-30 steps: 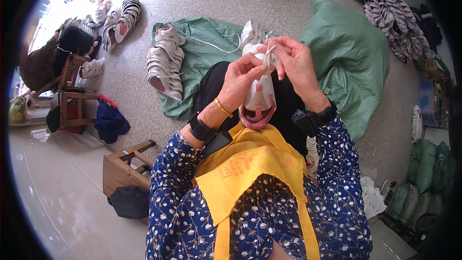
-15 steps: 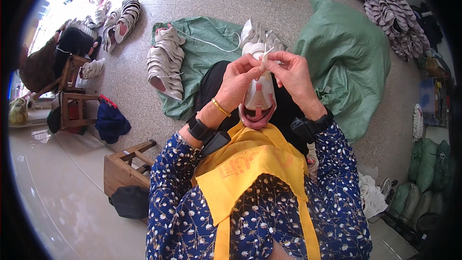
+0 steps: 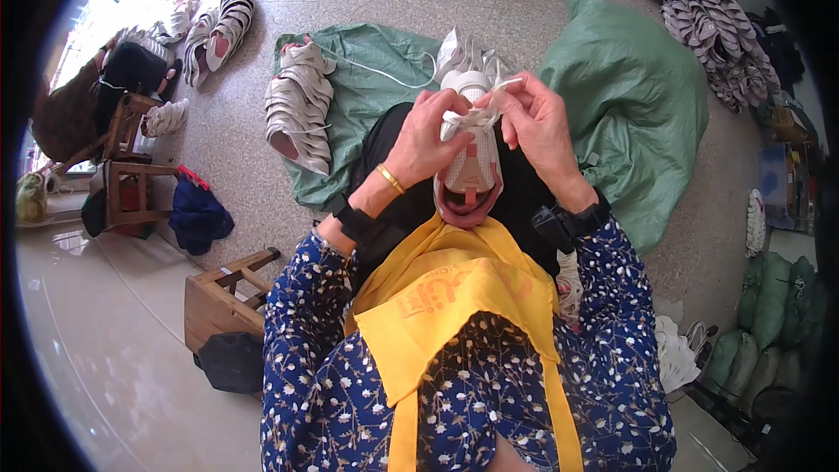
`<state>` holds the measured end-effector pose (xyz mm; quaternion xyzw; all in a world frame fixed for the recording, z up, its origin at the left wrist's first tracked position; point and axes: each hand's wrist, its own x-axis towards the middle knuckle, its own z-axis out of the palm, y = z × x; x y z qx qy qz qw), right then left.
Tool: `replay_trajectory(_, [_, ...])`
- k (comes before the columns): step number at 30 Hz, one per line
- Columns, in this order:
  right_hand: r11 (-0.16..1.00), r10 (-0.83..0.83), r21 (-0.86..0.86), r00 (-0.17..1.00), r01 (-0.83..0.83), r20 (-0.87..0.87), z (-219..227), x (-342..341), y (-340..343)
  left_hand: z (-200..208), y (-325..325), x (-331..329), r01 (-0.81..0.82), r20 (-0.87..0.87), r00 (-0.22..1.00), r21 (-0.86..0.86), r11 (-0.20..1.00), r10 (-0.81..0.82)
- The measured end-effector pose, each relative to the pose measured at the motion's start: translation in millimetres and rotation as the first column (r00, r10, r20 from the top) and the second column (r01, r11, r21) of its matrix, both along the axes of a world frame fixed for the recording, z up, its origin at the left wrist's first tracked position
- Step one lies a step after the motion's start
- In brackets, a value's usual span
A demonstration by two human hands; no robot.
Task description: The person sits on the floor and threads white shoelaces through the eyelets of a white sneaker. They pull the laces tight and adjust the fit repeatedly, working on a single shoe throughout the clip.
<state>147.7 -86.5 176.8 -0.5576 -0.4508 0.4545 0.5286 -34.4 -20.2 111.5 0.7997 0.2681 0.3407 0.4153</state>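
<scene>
A white shoe upper [image 3: 469,166] with a pink heel lining lies over my lap, its heel opening toward me. My left hand [image 3: 428,142] is closed on the upper around its lacing area, fingers curled over the white edge. My right hand [image 3: 535,118] is closed just to the right, pinching a white shoelace [image 3: 504,85] between thumb and fingertips. The exact spot where the lace meets the upper is hidden by my fingers. Beyond my hands, more white uppers [image 3: 461,54] lie on a green woven sack [image 3: 367,70].
A stack of nested shoe uppers [image 3: 299,105] lies on the sack at left. A full green sack [image 3: 625,122] stands at right. Wooden stools [image 3: 223,301] are at left, one with a dark blue cloth [image 3: 199,212] beside it. Bundles of uppers [image 3: 717,31] lie far right.
My hands were close together, pinching at the lace; now they are farther apart. My left hand has moved onto the upper, and my right has shifted slightly right with the lace.
</scene>
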Motion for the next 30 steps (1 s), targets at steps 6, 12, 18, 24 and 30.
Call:
replay_trajectory(6, [0.994, 0.109, -0.004, 0.967, -0.111, 0.229, 10.2, -7.6, -0.4, -19.6, 10.1, 6.5, 0.052, -0.053, 0.998, 0.129, 0.99, -0.046])
replay_trajectory(12, [0.991, 0.132, -0.027, 0.957, -0.129, 0.258, 14.2, -6.2, 4.6, -35.4, 13.2, 21.4, 0.077, 0.098, 0.993, -0.058, 0.995, -0.071])
replay_trajectory(18, [0.991, 0.13, -0.067, 0.959, -0.117, 0.252, 18.4, -6.9, 3.4, -40.2, 14.5, 21.8, 0.059, 0.034, 0.998, 0.015, 0.998, -0.06])
replay_trajectory(24, [0.987, 0.057, 0.136, 0.973, -0.089, 0.223, 55.6, -15.1, -6.8, -46.6, 16.5, 28.1, 0.06, 0.009, 0.998, 0.056, 0.997, -0.061])
replay_trajectory(30, [0.922, 0.08, 0.337, 0.945, -0.192, 0.318, 174.1, -28.0, 5.4, -55.9, 20.9, 24.6, 0.015, -0.048, 0.999, 0.102, 0.995, -0.01])
